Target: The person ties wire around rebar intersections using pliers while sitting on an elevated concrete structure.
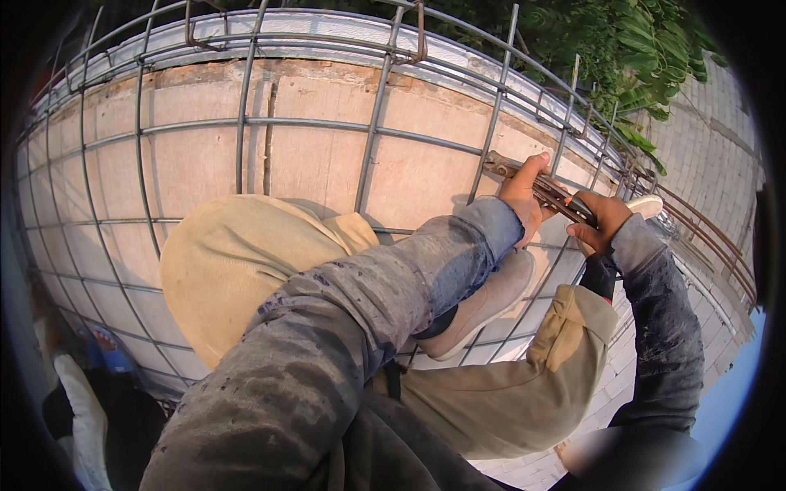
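Note:
My left hand (523, 193) is closed around a worn metal hand tool (556, 197) that looks like pincers, near its rusty head. At the handle end, my right hand (605, 220) grips the same tool. Small orange marks show between the two hands; I cannot tell what they are. The tool's head is close to a crossing in the steel rebar grid (430, 140), though contact is unclear. Under the grid lie pale wooden formwork panels (319, 159). One of my shoes (491, 307) is below my left wrist, amid the bars.
Bent brown stirrups (422, 37) hang at the far edge bars. Longer rusty bars (706, 227) curve along the right. Leafy plants (632, 37) and a block wall (700, 135) lie beyond. Another person's foot in a blue sandal (105, 344) is at lower left.

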Tool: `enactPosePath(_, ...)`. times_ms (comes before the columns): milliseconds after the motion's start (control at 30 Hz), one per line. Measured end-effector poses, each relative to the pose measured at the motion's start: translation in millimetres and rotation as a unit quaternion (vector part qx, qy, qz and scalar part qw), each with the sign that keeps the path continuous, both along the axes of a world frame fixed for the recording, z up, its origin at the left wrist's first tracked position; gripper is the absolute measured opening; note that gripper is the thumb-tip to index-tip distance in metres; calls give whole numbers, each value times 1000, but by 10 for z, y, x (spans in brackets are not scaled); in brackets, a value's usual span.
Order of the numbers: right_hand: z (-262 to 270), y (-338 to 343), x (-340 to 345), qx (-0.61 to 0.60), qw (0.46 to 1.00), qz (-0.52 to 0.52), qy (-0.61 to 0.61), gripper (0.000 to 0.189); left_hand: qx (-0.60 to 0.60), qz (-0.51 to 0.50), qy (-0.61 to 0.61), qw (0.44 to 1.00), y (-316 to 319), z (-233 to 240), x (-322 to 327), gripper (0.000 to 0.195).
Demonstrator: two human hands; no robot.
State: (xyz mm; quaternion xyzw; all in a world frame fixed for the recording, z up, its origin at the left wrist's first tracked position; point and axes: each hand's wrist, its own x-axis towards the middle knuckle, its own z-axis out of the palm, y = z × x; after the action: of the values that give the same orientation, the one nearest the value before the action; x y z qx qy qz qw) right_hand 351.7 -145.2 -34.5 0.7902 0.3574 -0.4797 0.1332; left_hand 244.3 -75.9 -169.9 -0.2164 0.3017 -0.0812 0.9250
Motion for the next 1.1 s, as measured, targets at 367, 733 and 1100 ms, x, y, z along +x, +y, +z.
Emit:
enactPosePath(367,137,27,-580,21,935,222,-277,46,-80,42,115,989,124,49,117,32)
enactPosePath(733,237,0,-318,-70,777,-535,324,54,-30,-3,81,996,113,-6,39,32)
enactPosePath(1100,-24,-441,-343,38,996,5,-83,58,-2,-6,91,996,-30,26,-8,29)
